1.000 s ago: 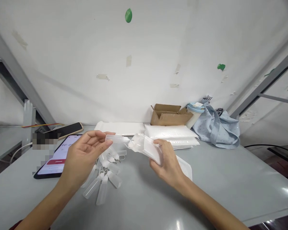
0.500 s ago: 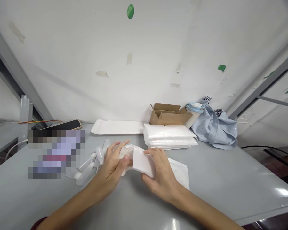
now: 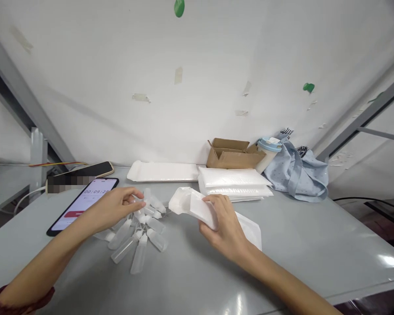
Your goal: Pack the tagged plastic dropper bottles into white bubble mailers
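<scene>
In the head view, my right hand (image 3: 221,227) grips a white padded envelope (image 3: 203,211) between thumb and fingers. Its open mouth and flap face left, raised a little off the table. Another white envelope (image 3: 251,229) lies flat behind my right wrist. My left hand (image 3: 126,203) hovers over the upper left of a loose heap of clear plastic tube-like pieces (image 3: 139,253) with white ends. Its thumb and index finger are slightly apart, and nothing shows between them.
A phone showing a timer (image 3: 65,221) lies partly under my left forearm, with a second phone (image 3: 100,168) behind it. Along the wall are a flat white envelope (image 3: 164,171), stacked padded envelopes (image 3: 233,178), a cardboard box (image 3: 234,157), a lidded cup (image 3: 267,153) and a blue cloth bag (image 3: 298,179).
My left hand has let go of the envelope and moved left to the plastic pieces, uncovering more of them. My right hand keeps hold of the envelope.
</scene>
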A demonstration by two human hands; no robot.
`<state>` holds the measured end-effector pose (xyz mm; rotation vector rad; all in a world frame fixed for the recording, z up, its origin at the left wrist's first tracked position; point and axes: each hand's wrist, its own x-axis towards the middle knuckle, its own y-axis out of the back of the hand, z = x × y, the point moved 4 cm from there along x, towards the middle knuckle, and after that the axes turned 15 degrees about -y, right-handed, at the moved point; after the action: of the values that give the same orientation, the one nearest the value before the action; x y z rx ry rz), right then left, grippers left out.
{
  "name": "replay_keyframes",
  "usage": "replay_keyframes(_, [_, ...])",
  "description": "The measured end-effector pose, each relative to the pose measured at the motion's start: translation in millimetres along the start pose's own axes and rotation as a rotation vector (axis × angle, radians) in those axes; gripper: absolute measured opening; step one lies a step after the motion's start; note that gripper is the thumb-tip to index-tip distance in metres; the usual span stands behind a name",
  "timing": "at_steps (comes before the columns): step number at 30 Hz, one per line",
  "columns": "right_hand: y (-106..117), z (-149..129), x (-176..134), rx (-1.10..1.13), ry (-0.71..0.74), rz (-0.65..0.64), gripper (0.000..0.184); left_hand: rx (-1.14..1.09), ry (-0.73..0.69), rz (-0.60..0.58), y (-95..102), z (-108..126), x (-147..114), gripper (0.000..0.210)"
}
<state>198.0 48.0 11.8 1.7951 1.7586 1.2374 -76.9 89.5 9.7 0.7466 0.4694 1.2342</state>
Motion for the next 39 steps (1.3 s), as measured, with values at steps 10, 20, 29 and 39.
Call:
replay_keyframes(10, [-7.5,-3.6,-5.3,0.004,0.038,-0.087,0.046,-0.584,-0.074,0.460,5.4,34.0,-5.8,0.034])
replay_keyframes(20, [-13.0,-4.8,-10.7,0.058,0.040,-0.136,0.046,-0.138,-0.505,0.439,-76.6,76.6,-24.0,0.015])
replay_keyframes(29, [-13.9,-8.6,-7.9,-0.093,-0.016,-0.263,0.052,0.124,-0.465,0.251,-79.4,65.9,-15.8,0.030])
replay_keyframes(39, [-23.6,-7.5,-9.5,-0.076,-0.069,-0.354,0.055,0.304,-0.545,0.012,-96.5,79.6,-28.5,0.034])
